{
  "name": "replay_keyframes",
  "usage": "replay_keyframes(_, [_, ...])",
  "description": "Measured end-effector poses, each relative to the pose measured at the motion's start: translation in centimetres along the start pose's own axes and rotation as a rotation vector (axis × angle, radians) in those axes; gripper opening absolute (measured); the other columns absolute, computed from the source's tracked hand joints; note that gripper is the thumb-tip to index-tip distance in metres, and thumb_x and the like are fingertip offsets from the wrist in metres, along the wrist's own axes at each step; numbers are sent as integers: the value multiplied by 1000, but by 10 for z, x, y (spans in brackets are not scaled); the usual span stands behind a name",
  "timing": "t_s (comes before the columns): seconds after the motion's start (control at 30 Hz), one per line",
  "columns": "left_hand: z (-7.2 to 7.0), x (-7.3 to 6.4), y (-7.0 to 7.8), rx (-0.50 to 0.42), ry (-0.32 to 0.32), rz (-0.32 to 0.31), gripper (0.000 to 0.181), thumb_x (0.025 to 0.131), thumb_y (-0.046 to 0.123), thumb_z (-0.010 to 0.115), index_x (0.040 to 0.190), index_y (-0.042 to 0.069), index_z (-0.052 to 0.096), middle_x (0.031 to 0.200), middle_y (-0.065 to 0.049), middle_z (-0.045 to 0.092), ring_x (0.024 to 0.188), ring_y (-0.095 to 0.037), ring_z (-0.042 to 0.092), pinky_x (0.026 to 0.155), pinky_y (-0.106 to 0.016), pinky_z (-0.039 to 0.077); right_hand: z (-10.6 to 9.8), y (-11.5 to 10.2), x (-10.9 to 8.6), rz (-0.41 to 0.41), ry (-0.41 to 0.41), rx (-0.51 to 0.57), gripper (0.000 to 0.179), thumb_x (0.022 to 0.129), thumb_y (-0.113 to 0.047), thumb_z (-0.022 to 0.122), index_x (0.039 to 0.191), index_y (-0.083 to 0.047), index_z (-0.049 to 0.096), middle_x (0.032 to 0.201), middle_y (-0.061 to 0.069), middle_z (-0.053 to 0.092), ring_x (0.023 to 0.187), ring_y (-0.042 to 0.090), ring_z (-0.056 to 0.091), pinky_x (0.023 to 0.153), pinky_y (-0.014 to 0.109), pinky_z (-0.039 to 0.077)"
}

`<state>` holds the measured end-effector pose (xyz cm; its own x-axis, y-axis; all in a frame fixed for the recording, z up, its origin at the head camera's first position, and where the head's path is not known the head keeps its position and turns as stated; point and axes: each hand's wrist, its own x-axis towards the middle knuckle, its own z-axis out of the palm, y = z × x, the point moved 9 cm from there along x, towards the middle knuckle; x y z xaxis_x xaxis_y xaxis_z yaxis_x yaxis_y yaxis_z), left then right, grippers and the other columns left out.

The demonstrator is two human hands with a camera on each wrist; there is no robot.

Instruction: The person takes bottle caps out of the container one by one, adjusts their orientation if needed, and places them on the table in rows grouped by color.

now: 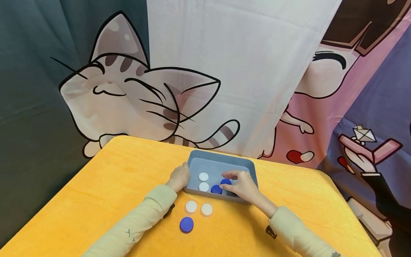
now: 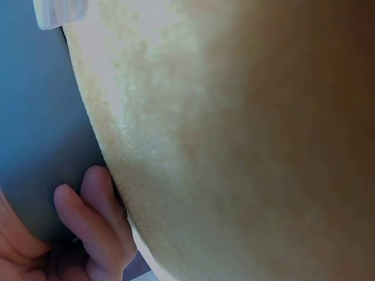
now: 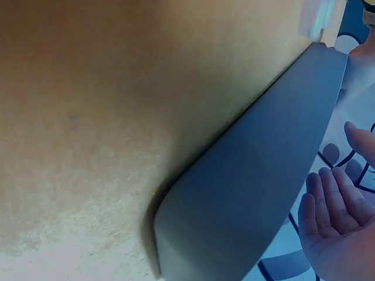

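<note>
A blue-grey tray [image 1: 221,157] stands toward the back of the yellow table, two white caps [image 1: 203,176] and two blue caps [image 1: 216,189] inside it. At the tray's left end my left hand [image 1: 179,177] grips the side wall; its curled fingers [image 2: 96,216] show against the tray in the left wrist view. My right hand [image 1: 242,185] hovers over the tray's front right part, thumb and fingers spread close above the blue caps. The right wrist view shows that hand's palm [image 3: 343,234] with nothing held between thumb and fingers.
In front of the tray, two white caps [image 1: 191,207] and one blue cap [image 1: 186,225] lie on the yellow tablecloth [image 1: 135,167]. A curtain with a cartoon cat [image 1: 118,96] hangs right behind the table's far edge.
</note>
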<state>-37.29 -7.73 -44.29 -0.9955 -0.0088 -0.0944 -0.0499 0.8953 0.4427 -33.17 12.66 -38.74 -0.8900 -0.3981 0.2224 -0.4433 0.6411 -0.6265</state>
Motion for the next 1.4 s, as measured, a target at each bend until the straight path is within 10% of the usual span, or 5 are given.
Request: replay_keyframes(1.4, [-1, 0, 1, 6, 0, 1, 22, 98, 6, 46, 115, -8, 48, 89, -21, 63, 80, -27, 64, 70, -39, 53, 9, 54, 7, 122, -14, -104, 45, 70, -30, 85, 104, -5, 72, 98, 7, 74, 88, 18, 68, 83, 39, 55])
